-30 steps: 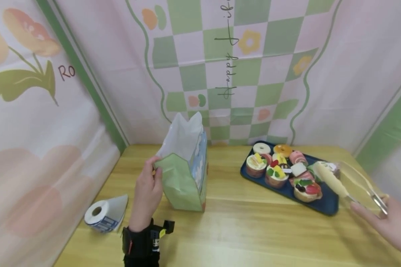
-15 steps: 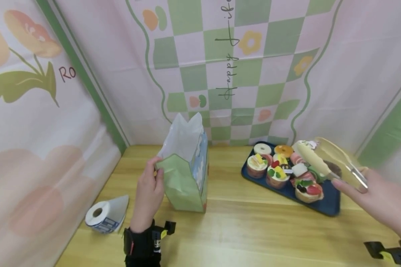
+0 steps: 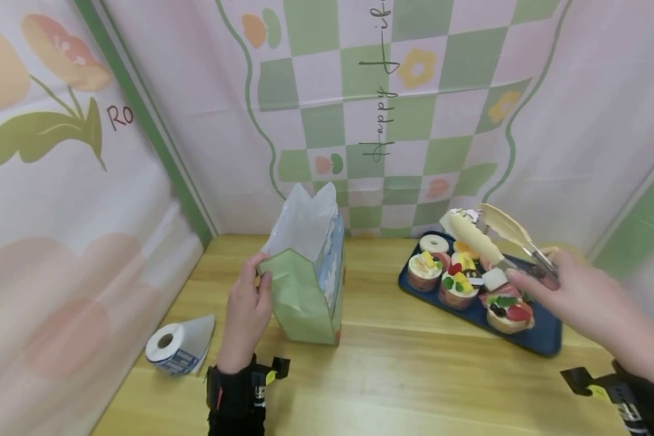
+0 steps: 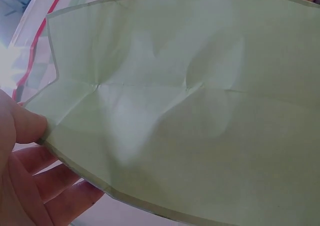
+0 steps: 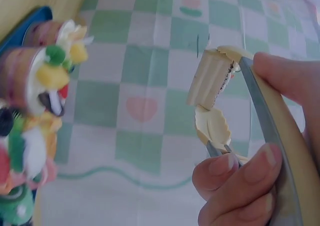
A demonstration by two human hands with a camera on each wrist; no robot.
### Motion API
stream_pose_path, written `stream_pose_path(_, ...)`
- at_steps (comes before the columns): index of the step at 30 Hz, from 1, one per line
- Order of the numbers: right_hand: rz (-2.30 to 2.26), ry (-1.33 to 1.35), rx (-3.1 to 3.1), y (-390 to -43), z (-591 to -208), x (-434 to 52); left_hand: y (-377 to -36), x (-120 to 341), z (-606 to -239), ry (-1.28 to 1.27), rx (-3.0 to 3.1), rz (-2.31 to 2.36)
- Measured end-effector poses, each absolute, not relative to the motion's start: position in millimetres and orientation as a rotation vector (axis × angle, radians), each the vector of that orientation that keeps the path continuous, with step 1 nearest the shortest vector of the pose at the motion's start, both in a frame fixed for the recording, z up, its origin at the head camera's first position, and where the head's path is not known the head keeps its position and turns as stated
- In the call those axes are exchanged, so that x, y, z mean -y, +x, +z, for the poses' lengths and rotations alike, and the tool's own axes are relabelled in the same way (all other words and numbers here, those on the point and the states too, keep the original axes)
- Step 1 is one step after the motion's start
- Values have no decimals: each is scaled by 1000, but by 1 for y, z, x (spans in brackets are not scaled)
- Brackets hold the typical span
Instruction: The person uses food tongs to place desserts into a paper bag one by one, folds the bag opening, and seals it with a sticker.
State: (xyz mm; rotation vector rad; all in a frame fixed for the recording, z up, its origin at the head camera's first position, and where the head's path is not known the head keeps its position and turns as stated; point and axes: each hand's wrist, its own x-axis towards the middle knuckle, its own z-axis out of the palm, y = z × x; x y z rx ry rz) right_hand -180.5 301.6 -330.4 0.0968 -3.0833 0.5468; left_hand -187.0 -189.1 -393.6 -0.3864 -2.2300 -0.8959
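Observation:
My left hand [image 3: 246,312] pinches the near left rim of a paper bag [image 3: 300,297], green on its end and blue on one side. The bag stands upright with its top spread and its white lining showing. In the left wrist view, thumb and fingers hold the edge of the green panel [image 4: 150,105]. My right hand [image 3: 588,297] grips cream-tipped metal tongs [image 3: 475,238] above the far side of the tray. Between the tong tips sits a small pale cake piece [image 5: 210,78] with a whitish top, lifted clear of the tray.
Beneath the tongs lies a dark blue tray [image 3: 547,339] with several toy-like cupcakes, a fruit tart [image 3: 511,316] and doughnuts. A label roll [image 3: 177,360] with a loose strip stands left of the bag. A patterned curtain [image 3: 360,121] hangs behind the table.
My right hand has carried the tongs and cake piece leftward and up, from the tray's right end to over its far side. The left hand keeps its hold on the bag.

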Motion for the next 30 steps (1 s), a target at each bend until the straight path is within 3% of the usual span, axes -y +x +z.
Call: stream_pose_path(30,642,223,3030,-203,-283,-207,-189,189,-392,-393,2219,-892)
